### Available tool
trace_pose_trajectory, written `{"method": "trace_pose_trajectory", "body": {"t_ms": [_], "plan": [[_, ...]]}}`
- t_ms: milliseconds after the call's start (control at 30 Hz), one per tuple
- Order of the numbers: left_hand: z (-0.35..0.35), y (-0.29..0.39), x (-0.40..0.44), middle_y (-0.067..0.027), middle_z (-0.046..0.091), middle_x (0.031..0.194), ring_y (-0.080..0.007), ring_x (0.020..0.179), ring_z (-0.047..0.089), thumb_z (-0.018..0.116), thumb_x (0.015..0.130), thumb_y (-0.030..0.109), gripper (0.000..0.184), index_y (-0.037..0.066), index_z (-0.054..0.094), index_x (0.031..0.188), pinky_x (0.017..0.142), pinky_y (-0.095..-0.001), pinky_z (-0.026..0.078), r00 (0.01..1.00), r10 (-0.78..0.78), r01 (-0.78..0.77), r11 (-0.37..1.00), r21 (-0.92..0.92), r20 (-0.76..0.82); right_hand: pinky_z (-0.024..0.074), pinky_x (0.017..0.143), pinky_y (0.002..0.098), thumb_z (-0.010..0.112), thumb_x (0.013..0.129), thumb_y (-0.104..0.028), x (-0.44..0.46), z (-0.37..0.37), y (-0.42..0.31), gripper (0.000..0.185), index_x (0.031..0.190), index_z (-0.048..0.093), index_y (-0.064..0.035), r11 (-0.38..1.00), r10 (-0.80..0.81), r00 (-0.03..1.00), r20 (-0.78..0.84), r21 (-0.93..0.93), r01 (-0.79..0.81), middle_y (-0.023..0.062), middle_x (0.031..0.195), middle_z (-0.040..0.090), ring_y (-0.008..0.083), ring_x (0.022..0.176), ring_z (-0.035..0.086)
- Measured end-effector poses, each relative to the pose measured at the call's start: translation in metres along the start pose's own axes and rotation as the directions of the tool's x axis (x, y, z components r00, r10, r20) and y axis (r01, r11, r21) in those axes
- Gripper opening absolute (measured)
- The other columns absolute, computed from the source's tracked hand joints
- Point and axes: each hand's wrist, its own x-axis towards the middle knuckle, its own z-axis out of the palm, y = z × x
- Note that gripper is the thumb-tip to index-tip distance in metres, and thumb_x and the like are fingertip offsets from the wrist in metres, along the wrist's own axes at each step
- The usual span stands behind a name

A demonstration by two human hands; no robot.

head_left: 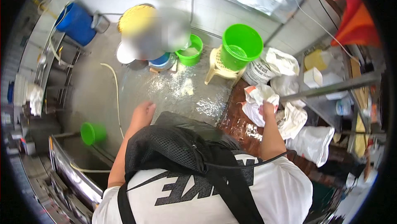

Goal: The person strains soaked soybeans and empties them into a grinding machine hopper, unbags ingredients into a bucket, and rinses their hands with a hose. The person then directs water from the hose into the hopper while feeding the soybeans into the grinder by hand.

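Note:
My right hand [268, 107] reaches down on the right, its fingers closed at the top of a white sack [253, 110] with orange-red marks. The sack sits on the wet reddish-brown floor, and its inside does not show. My left hand [144, 113] hangs over the grey floor with the fingers loosely curled, and I see nothing in it. Close to the right hand lies a crumpled off-white sack [292, 120]. Behind the gripped sack stands a printed white sack [260, 71].
A green bucket [242, 46] stands on a cream plastic stool [215, 65]. Another green bucket [191, 54] holds cloudy liquid. A pale hose [115, 87] crosses the wet floor. On the right is a metal shelf [335, 89]; a blue barrel [78, 23] stands at the far left.

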Motion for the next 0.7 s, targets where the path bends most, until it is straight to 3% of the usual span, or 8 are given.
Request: {"method": "trace_pose_trajectory", "body": {"t_ms": [33,133,267,300,333,500,667,700], "plan": [[-0.005,0.002,-0.009,-0.0269,0.073,0.107,-0.0411,0.101,0.072,0.063,0.099,0.033,0.043,-0.002,0.069,0.123,0.088,-0.0458,0.055,0.999,-0.028,0.028,0.999,-0.016,-0.035,0.052,0.055,0.0374,0.063,0.102,-0.034,0.016,0.003,-0.046,0.031,0.12,0.061,-0.0085,0.914,0.096,0.995,-0.008,0.398,-0.085,0.0066,0.086,0.064,0.0239,0.066,0.065],[-0.017,-0.006,-0.031,-0.0274,0.073,0.107,-0.0406,0.099,0.072,0.064,0.099,0.032,0.041,-0.002,0.069,0.122,0.087,-0.0454,0.056,0.985,-0.142,0.137,0.989,-0.058,-0.097,0.0478,0.05,0.0264,0.059,0.104,-0.034,0.023,0.049,-0.154,0.03,0.116,0.061,-0.0074,0.967,-0.035,0.999,-0.008,0.251,0.036,0.0051,0.08,0.062,0.0147,0.058,0.06],[-0.026,-0.048,-0.059,-0.0282,0.072,0.104,-0.0429,0.097,0.071,0.064,0.099,0.03,0.038,-0.002,0.07,0.117,0.087,-0.0468,0.055,0.963,-0.219,0.202,0.973,-0.116,-0.159,0.0526,0.056,0.0344,0.06,0.102,-0.04,0.011,0.129,-0.189,0.035,0.106,0.067,-0.0055,0.946,-0.202,0.965,0.166,-0.22,0.236,0.0101,0.077,0.07,0.0184,0.061,0.066],[-0.028,-0.061,-0.065,-0.0285,0.072,0.103,-0.0437,0.095,0.071,0.064,0.098,0.03,0.037,-0.002,0.07,0.116,0.087,-0.0475,0.055,0.959,-0.223,0.203,0.971,-0.128,-0.177,0.057,0.069,0.0437,0.06,0.099,-0.044,-0.034,0.147,-0.218,0.041,0.112,0.069,-0.0066,0.861,-0.282,0.927,0.248,-0.361,0.358,0.0179,0.087,0.075,0.0306,0.073,0.073],[-0.03,-0.073,-0.067,-0.0285,0.072,0.103,-0.0437,0.095,0.071,0.064,0.098,0.03,0.037,-0.002,0.07,0.116,0.087,-0.0475,0.055,0.945,-0.249,0.216,0.962,-0.166,-0.213,0.0568,0.08,0.0494,0.06,0.098,-0.046,-0.006,0.165,-0.181,0.043,0.115,0.07,-0.0078,0.508,-0.536,0.767,0.353,-0.591,0.627,0.0217,0.094,0.075,0.0398,0.088,0.074],[-0.028,-0.143,-0.075,-0.0264,0.068,0.123,-0.0427,0.123,0.06,0.066,0.095,0.031,0.04,-0.001,0.07,0.119,0.102,-0.0509,0.049,0.861,-0.235,0.281,0.959,0.036,-0.45,0.0556,0.074,0.0472,0.064,0.098,-0.04,-0.02,0.203,-0.164,0.036,0.097,0.073,-0.0059,0.588,-0.096,0.621,0.778,-0.459,0.666,0.0178,0.092,0.074,0.0356,0.083,0.071],[-0.015,-0.187,-0.104,-0.0273,0.062,0.133,-0.0439,0.13,0.054,0.068,0.094,0.033,0.044,-0.001,0.069,0.122,0.107,-0.0511,0.046,0.742,-0.455,0.428,0.887,-0.175,-0.493,0.0508,0.05,0.0462,0.064,0.099,-0.037,0.054,0.194,-0.169,0.028,0.096,0.07,-0.0097,0.665,0.2,0.308,0.93,-0.36,0.654,0.0098,0.085,0.071,0.0252,0.063,0.067],[-0.01,-0.198,-0.114,-0.0284,0.061,0.133,-0.0448,0.127,0.056,0.068,0.095,0.033,0.045,-0.001,0.068,0.123,0.106,-0.0509,0.047,0.74,-0.467,0.387,0.884,-0.261,-0.484,0.0498,0.047,0.044,0.064,0.099,-0.035,0.06,0.2,-0.184,0.026,0.1,0.068,-0.0089,0.703,0.237,0.461,0.855,-0.478,0.527,0.0093,0.082,0.069,0.0245,0.06,0.066]]}}
